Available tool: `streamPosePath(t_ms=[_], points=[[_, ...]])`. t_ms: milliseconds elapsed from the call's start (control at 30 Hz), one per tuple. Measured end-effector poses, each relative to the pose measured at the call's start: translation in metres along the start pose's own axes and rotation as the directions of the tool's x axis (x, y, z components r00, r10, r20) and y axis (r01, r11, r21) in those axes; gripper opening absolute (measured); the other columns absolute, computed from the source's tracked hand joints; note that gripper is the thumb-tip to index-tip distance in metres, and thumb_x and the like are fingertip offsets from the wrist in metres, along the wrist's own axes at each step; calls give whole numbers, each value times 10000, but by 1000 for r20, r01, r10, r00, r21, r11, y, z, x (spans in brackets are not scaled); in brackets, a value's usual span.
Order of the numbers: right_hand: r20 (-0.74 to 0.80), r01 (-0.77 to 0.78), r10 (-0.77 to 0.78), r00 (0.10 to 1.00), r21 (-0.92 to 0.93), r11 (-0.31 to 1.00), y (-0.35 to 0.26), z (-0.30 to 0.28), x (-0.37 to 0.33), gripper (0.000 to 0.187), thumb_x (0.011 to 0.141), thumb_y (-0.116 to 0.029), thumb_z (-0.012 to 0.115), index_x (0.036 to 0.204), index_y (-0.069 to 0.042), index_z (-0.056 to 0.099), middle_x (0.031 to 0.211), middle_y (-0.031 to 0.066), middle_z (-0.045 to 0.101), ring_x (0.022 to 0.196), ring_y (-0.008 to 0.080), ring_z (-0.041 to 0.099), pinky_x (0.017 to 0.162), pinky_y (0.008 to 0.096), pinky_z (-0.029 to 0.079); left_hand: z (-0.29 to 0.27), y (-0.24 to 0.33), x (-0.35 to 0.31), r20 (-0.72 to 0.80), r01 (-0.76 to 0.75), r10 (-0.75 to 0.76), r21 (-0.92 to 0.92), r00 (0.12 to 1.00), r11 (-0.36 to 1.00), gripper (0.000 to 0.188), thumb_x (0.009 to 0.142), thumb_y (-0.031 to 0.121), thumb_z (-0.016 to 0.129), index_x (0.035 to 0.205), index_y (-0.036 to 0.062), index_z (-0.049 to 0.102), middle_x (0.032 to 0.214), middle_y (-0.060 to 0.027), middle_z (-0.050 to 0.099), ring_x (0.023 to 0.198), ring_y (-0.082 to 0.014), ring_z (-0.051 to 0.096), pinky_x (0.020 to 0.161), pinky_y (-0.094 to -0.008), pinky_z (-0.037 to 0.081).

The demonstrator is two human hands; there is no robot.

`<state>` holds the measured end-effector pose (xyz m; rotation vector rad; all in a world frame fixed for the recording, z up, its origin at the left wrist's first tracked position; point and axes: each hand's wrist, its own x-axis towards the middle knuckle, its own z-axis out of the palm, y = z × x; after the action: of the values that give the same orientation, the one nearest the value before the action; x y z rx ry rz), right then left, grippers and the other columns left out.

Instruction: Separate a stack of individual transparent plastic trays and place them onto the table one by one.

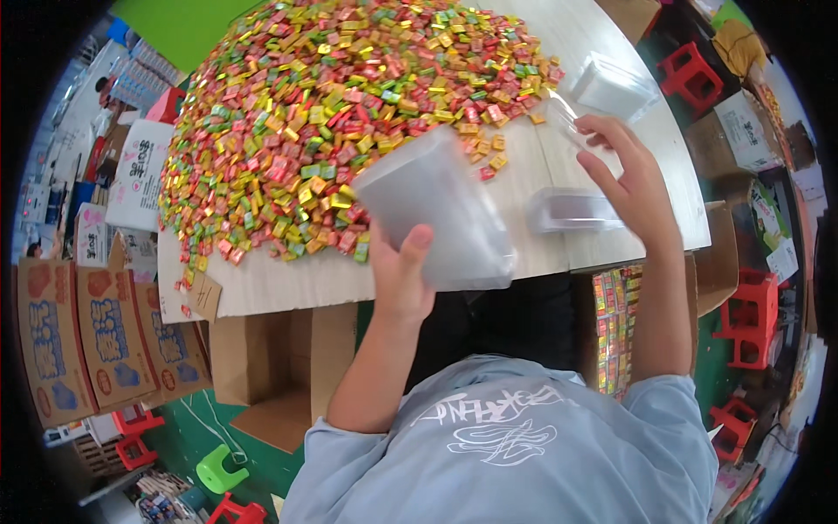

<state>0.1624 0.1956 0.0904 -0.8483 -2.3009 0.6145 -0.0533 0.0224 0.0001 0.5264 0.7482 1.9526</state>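
Observation:
My left hand (pixel 403 275) is closed around a stack of clear plastic boxes (pixel 436 210), tilted over the table's near edge and slightly blurred. My right hand (pixel 633 179) is over the table's right side, thumb and fingers apart. At its fingertips is a thin clear plastic box (pixel 560 118); whether they touch it I cannot tell. Another clear box (pixel 572 211) lies on the table below the right hand. Beyond it sits a further stack of clear boxes (pixel 611 87). A big heap of small wrapped candies (pixel 332 131) in red, yellow, green and orange spreads to my left.
The pale table (pixel 279 297) curves around my front. Under its edge stand an open cardboard carton (pixel 262 358) and a carton filled with packed candies (pixel 611 327). Printed cartons (pixel 57 341) line the left. Red stools (pixel 751 319) and a green stool (pixel 223 470) stand on the floor.

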Motion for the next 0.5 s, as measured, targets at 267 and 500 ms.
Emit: streamPosePath(t_ms=[267,500], points=[[349,-44,114,930,-201,979,130,-10,1,262,875,-138,652,1122,-60,610,1232,130,569,1171,317,523,1029,381,397,11,2,12,-41,86,-83,100,996,991,921,732,396,856,1400,11,352,1252,-102,544,1128,-224,581,945,-387,512],[25,28,-34,999,228,973,74,-32,-12,419,845,-332,706,1105,-20,603,1213,172,556,1127,326,542,995,392,401,39,-16,34,-33,72,-67,179,997,981,949,723,374,870,1414,10,332,1276,-110,537,1158,-228,568,967,-384,492]])
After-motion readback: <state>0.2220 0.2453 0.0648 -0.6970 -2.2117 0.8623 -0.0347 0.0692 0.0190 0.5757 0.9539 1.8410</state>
